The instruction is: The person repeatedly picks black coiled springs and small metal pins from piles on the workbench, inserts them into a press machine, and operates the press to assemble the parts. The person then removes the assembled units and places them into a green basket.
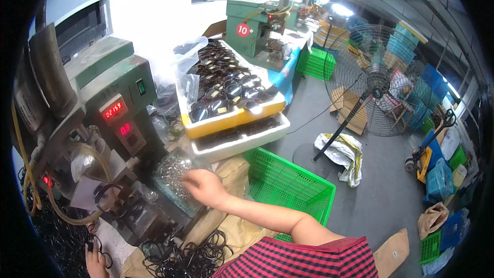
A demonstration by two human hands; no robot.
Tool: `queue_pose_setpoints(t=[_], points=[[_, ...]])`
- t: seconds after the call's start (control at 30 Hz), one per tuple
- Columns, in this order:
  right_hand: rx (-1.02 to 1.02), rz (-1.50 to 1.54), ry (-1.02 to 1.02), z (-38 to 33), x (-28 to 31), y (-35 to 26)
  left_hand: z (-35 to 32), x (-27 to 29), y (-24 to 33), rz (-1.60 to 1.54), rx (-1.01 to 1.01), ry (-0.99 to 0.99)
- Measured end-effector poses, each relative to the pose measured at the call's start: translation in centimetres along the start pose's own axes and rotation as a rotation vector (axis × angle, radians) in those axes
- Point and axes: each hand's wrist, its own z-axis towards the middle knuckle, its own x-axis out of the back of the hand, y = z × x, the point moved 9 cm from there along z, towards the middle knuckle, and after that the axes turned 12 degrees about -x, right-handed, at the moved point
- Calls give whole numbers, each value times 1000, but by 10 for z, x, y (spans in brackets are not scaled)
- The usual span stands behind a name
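Observation:
My right hand (203, 188) reaches over a tray (167, 167) of small shiny metal parts (177, 175). Its fingers are drawn together at the parts, and the fingertips are too small to show what they pinch. Low at the left edge, my left hand (95, 262) grips a thin black spectacle frame (98, 242), partly cut off by the picture's edge. Between the hands stands a green press machine (139, 211) with a dark loop-shaped piece (107, 196) at its working head. A tangle of black spectacle frames (185, 255) lies close to my body.
Dark sunglasses fill a yellow-edged tray (231, 123) stacked on a white foam tray (242, 141). A green plastic crate (303, 185) stands at my right. Beyond it are a floor fan (378, 80) and a pallet jack (424, 159). More black frames (51, 231) heap at far left.

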Motion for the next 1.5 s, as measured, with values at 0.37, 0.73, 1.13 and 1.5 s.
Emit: queue_pose_setpoints(t=[0.37,0.73,1.13,1.5], points=[[48,54,-64,21,-32,-21,2,-80,-40,-164,355,272],[28,165,-71,-16,20,-35,-31,19,8,-985,874,1018],[-240,707,-312,-4,-74,-71,19,22,63,-1236,699,1099],[-415,942,-403,-24,-76,-111,80,173,126,-1104,84,1248]])
